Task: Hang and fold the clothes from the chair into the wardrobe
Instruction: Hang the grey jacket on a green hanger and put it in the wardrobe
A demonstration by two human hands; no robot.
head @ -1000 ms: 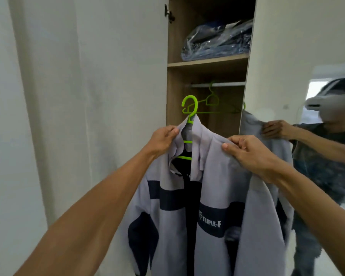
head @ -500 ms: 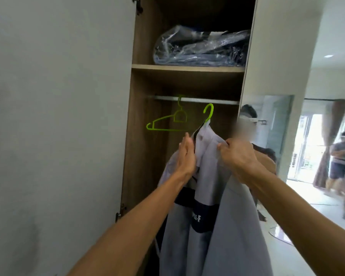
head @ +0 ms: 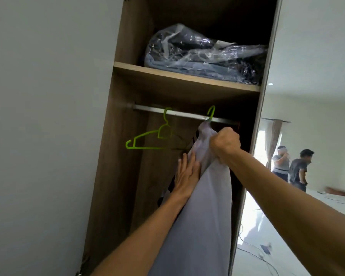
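The right hand [head: 225, 144] is curled into a fist and squeezes the top of the grey shirt [head: 203, 196], just under the collar. The left hand [head: 187, 174] lies flat, fingers straight, pressed on the shirt's left side. The shirt hangs on a green hanger [head: 211, 113] inside the wardrobe [head: 112, 176]. The hook is up at the rail [head: 183, 114]; I cannot tell if it sits on it. A bare green hanger [head: 151, 136] hangs to the left. Above is a shelf [head: 185, 78] with a plastic bag of clothes [head: 203, 54]. Two people [head: 299, 166] stand far off on the right.
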